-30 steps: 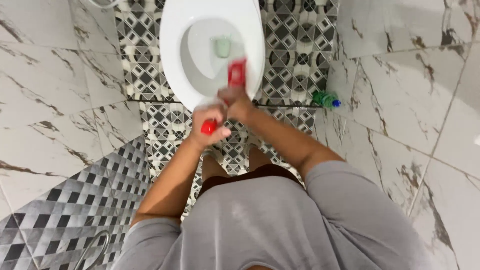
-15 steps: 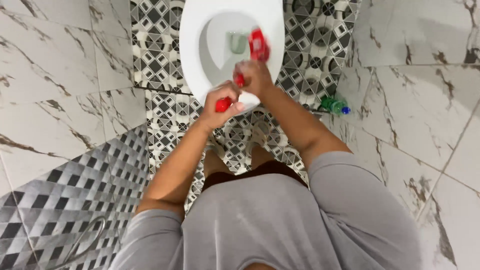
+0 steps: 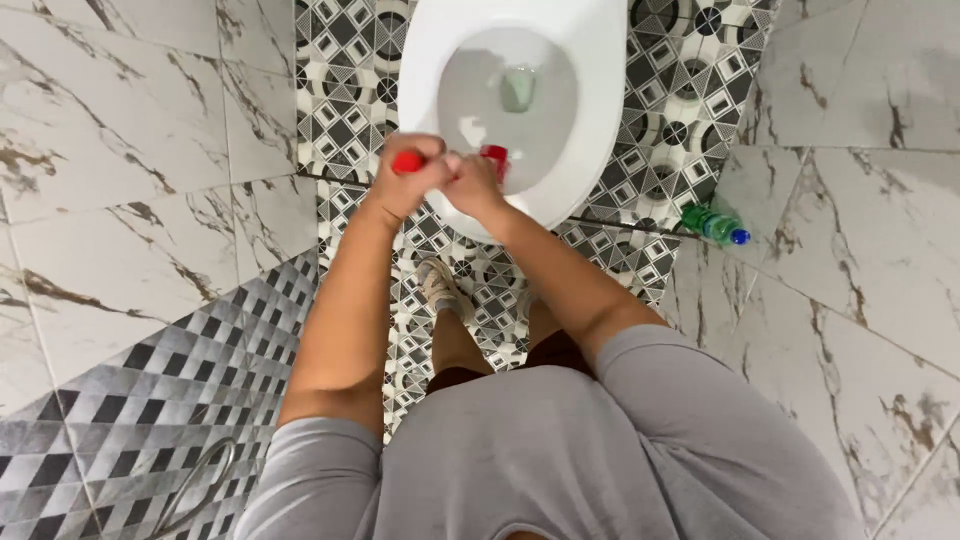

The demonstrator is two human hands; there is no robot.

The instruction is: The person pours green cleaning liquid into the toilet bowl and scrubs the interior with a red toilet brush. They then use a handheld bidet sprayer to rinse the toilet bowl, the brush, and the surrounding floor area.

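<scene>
A white toilet bowl (image 3: 603, 100) stands on patterned black-and-white floor tiles, seen from above. My left hand (image 3: 408, 185) is closed around a small red cap (image 3: 406, 161) at the bowl's front rim. Touching it on the right, my right hand (image 3: 476, 191) grips a red bottle (image 3: 495, 155), most of it hidden by my fingers. Both hands meet over the near edge of the bowl. Greenish liquid (image 3: 518, 88) lies in the bottom of the bowl.
A green plastic bottle with a blue cap (image 3: 713, 224) lies on the floor right of the toilet. Marble-look wall tiles rise on both sides. A metal hose (image 3: 196, 486) lies at lower left. My shoe (image 3: 437, 284) is below the bowl.
My right hand has drawn the red bottle back from over the bowl to the front rim. My left hand with the cap has come up against it.
</scene>
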